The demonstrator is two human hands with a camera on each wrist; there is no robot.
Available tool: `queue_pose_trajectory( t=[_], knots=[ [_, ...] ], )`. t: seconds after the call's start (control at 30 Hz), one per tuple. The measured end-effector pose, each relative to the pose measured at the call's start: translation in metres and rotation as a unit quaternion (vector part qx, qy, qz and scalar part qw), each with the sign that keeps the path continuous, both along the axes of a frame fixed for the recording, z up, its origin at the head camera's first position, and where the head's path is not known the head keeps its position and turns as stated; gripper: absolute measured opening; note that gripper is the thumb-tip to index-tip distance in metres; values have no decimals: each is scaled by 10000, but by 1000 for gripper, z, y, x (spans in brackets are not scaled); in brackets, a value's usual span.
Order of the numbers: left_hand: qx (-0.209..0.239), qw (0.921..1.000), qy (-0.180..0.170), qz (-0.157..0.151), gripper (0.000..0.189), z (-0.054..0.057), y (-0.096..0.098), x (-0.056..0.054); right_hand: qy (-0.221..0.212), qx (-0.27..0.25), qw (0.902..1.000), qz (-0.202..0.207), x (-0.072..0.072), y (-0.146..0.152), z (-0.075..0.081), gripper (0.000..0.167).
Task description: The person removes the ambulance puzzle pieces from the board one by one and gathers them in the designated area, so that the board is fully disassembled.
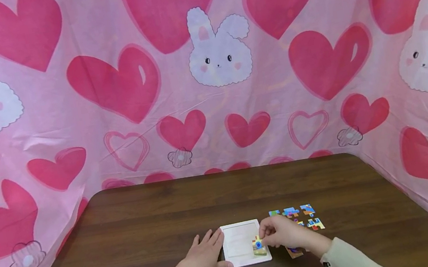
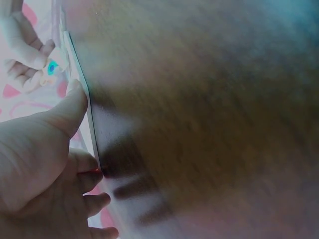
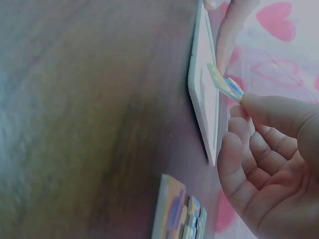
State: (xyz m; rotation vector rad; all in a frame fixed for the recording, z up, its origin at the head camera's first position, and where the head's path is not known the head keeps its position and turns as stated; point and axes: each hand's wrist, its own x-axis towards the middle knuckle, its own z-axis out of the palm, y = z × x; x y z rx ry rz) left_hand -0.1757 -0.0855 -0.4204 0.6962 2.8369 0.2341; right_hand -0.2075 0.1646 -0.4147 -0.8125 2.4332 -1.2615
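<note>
A white square puzzle tray [image 1: 238, 242] with a raised rim lies on the table in front of me. My left hand [image 1: 206, 255] rests at its left edge, fingers spread and thumb on the near left corner. Over the tray's near right part, my right hand [image 1: 281, 234] pinches a jigsaw piece [image 1: 258, 245] between thumb and fingers. The piece is yellow and green with a blue round spot. In the right wrist view the held piece [image 3: 225, 84] is tilted, close over the tray [image 3: 203, 84].
Several loose jigsaw pieces [image 1: 290, 212] lie on the dark wooden table [image 1: 151, 238] right of the tray, some partly hidden under my right hand. A pink cloth [image 1: 179, 101] with hearts and rabbits hangs behind the table and along both sides.
</note>
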Motion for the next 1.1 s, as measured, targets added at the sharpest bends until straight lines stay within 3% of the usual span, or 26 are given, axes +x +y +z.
queue_pose_trajectory(
  t=[0.23, 0.63, 1.1],
  knots=[
    [-22, 10000, -83, 4, 79, 0, 1, -1, -199, -135, 9997, -59, -3, 11, 5, 10],
    [-8, 10000, -82, -13, 79, -1, 1, -1, -35, -78, 9997, -209, -9, 33, 12, 8],
    [34, 10000, 31, -16, 79, 2, 0, 2, -180, -154, 9986, -463, -11, 72, 24, 8]
  ],
)
